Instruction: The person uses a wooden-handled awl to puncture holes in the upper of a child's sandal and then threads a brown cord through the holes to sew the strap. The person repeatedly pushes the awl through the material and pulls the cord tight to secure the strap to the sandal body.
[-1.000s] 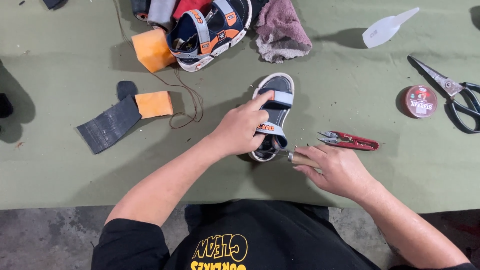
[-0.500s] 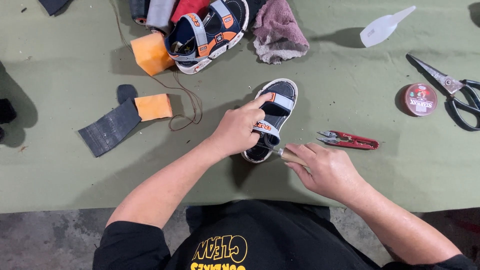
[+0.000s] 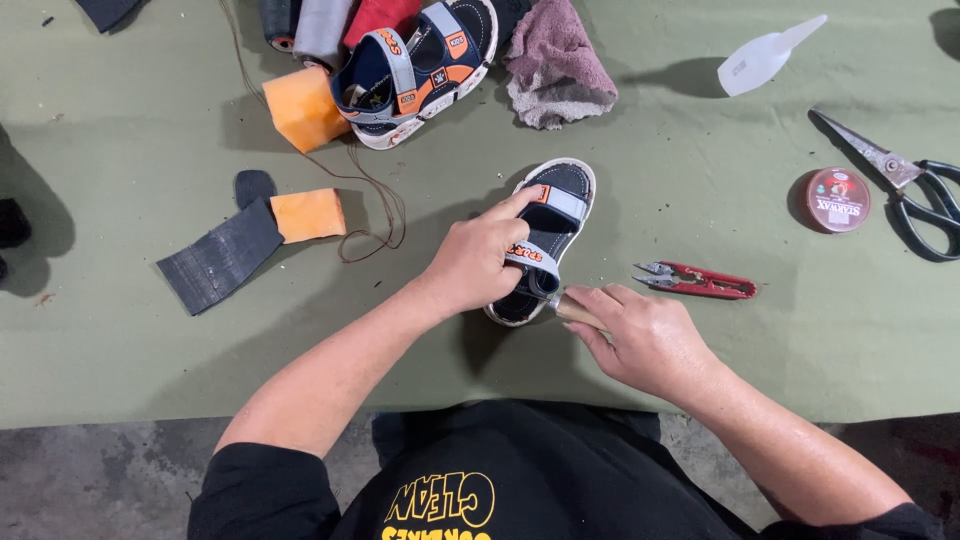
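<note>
A small navy sandal (image 3: 560, 205) with grey straps and orange accents lies on the green table (image 3: 150, 360). My left hand (image 3: 480, 258) grips it across the heel end and pins it down. My right hand (image 3: 645, 338) holds a small wooden-handled tool (image 3: 572, 308), its tip against the sandal's heel side. The tip itself is hidden between my hands.
The matching sandal (image 3: 415, 60) lies at the top with a thread trailing from it. Orange sponges (image 3: 305, 108), a dark rubber strip (image 3: 220, 258), a rag (image 3: 555, 62), red thread snips (image 3: 700, 283), a round tin (image 3: 837, 200), scissors (image 3: 905, 180) and a white bottle (image 3: 765, 55) lie around.
My left hand has shifted the sandal slightly, and my right hand has moved in closer so the tool meets the sandal's heel side.
</note>
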